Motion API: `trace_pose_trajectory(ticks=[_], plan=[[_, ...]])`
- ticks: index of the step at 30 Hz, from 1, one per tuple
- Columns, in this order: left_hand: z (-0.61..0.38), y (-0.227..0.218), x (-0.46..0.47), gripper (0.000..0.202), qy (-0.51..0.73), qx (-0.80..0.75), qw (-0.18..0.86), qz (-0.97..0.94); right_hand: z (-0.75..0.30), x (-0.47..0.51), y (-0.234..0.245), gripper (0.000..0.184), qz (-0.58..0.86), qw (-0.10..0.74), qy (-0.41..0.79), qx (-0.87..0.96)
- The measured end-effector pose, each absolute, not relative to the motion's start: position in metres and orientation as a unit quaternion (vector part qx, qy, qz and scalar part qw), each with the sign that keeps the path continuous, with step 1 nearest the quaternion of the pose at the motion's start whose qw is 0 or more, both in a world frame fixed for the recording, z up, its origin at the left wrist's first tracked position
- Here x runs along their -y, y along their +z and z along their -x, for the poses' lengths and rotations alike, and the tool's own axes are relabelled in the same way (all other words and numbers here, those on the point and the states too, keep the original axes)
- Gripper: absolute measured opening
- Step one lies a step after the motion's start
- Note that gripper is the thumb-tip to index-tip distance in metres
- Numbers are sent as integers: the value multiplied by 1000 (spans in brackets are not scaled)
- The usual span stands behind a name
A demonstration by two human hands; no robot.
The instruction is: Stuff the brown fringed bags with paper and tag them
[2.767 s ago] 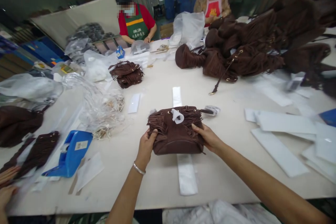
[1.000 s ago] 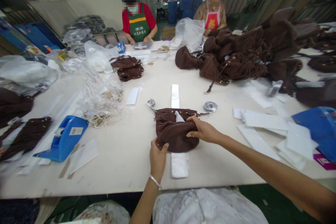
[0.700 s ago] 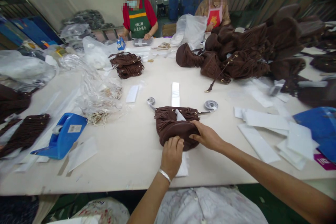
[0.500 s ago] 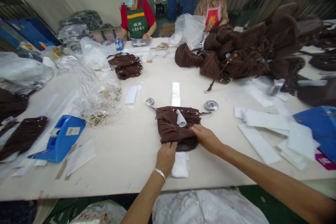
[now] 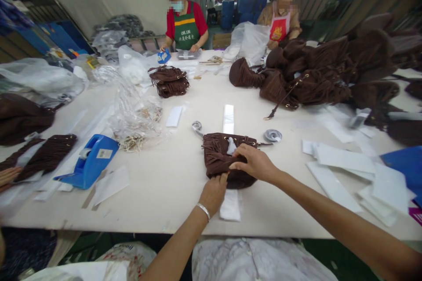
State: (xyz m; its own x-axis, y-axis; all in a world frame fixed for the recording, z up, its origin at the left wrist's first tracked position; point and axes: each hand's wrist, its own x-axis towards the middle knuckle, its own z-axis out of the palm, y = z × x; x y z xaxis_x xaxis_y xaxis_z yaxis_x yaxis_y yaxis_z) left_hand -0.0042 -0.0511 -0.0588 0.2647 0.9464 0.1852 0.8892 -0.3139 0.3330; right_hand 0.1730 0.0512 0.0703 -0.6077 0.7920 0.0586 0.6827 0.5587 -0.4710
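Brown fringed bag (image 5: 216, 156): lying at the near middle of the surface (image 5: 184, 175), across a white strip (image 5: 230, 208) whose ends show on the near and far sides. The left hand (image 5: 213, 191) has its fingers curled at the bag's near edge, thumb hidden. The right hand (image 5: 253, 162) has a half-closed grip on the front, thumb and fingers a little apart; whether either hand pinches any material cannot be told.

Risks, in my judgement: an uneven pull between the hands could crease the soft lower part or trap fringe in a fold. The white wrapping roll (image 5: 231, 145) on the bag's front, just beside the right fingers, could be crushed or knocked askew if that hand slides to the left. A shift of the whole bag could drag it off the strip — or tug the wrapped coils (image 5: 197, 126) lying to its left and right.

Compared with half a second ago: the right hand has moved from the bag's right edge in over the front, and the left hand has come closer to it along the near edge. Bag and strip hold their places.
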Motion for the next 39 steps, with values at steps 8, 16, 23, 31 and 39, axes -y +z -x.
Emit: trace_pose_trajectory(ticks=[8, 16, 23, 31, 39], plan=[[6, -60, 46, 35, 238, -580, 154, -764, -146, -61, 63, 19, 376, 53, 62, 923], [5, -58, 48, 43, 287, -602, 210, -715, -145, -51, 39, 20, 364, 107, -42, 924], [9, -49, 48, 34, 322, -639, 279, -640, -180, -33, 39, 16, 378, 95, 12, 921], [10, -36, 39, 25, 340, -681, 302, -574, -203, -23, -8, 25, 294, 139, -83, 942], [15, -39, 35, 10, 349, -674, 327, -562, -204, -10, -12, 50, 286, 118, -85, 947]])
